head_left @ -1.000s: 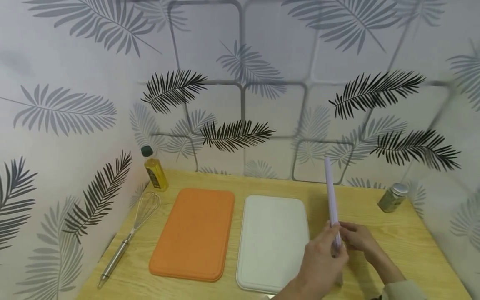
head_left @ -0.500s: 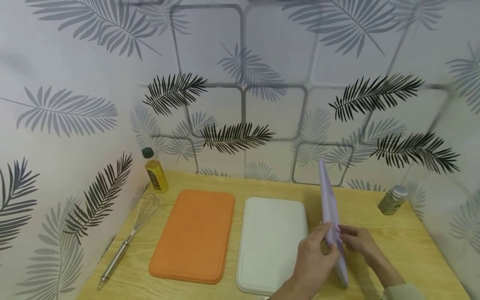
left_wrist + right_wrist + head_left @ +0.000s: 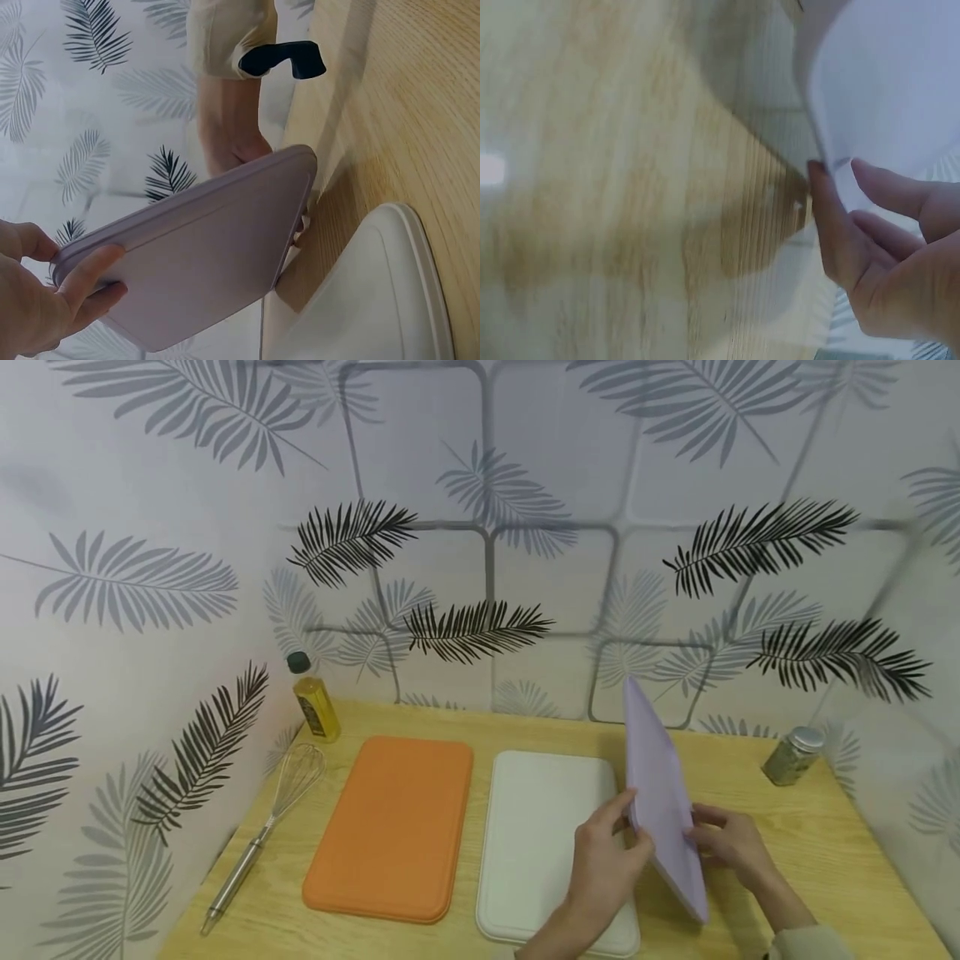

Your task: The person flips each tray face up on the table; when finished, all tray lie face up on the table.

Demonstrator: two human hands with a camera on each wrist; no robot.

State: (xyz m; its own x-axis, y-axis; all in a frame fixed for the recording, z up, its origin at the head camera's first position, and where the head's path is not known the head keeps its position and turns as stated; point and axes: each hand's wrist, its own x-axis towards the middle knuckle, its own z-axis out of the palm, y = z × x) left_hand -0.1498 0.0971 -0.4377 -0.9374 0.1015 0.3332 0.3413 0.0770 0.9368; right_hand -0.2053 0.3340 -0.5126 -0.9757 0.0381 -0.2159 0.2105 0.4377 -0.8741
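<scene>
A lilac board (image 3: 660, 793) stands tilted over the right part of the table, its face partly turned to the head camera. The left hand (image 3: 603, 860) grips its left edge; in the left wrist view that hand (image 3: 56, 292) pinches the board (image 3: 217, 240) between thumb and fingers. At the board's right edge is the right hand (image 3: 735, 843). In the right wrist view, the right hand (image 3: 892, 255) holds the board's edge (image 3: 900, 90) between thumb and fingers. The white board (image 3: 547, 843) lies flat beneath the left hand, partly covered by it.
An orange board (image 3: 390, 827) lies left of the white one. Further left are a whisk (image 3: 251, 852) and a bottle of yellow liquid (image 3: 317, 706). A small jar with a metal lid (image 3: 793, 756) stands at the right rear. Patterned walls border the wooden table (image 3: 832, 860).
The lilac board has turned from nearly edge-on to showing more of its face, its top leaning left. The left hand has moved left with its edge; the right hand has shifted slightly right.
</scene>
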